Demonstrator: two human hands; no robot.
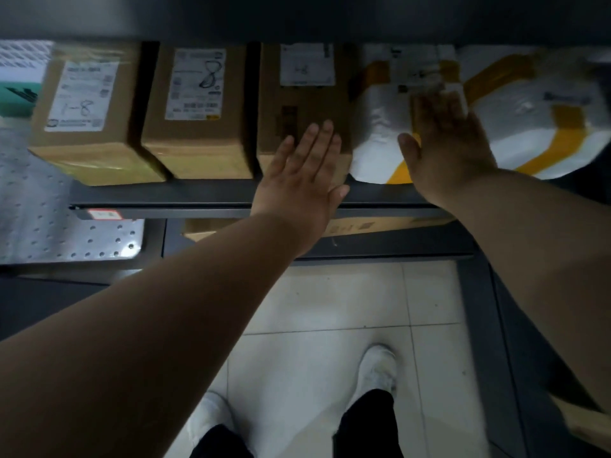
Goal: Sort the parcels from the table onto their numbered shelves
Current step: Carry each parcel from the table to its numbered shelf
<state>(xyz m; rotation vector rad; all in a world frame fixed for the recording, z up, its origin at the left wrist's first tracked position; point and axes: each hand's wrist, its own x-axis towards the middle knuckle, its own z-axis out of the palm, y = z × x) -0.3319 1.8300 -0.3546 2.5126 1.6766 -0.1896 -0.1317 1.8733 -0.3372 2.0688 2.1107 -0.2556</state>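
A dark metal shelf (198,196) carries a row of parcels. Three cardboard boxes stand side by side: one marked "1-8" (82,104), one marked "8" (198,107), and a third box (297,94) with a white label. My left hand (304,173) lies flat with straight fingers on the front of that third box. Right of it sits a white plastic bag parcel with yellow tape (380,127). My right hand (446,140) presses flat on this bag, fingers straight and blurred. Another white and yellow bag (535,117) lies further right.
A perforated grey panel (49,219) is at the left. A lower shelf holds a flat cardboard box (363,226). Below are pale floor tiles (347,309) and my white shoes. A shelf post (489,325) runs down at the right.
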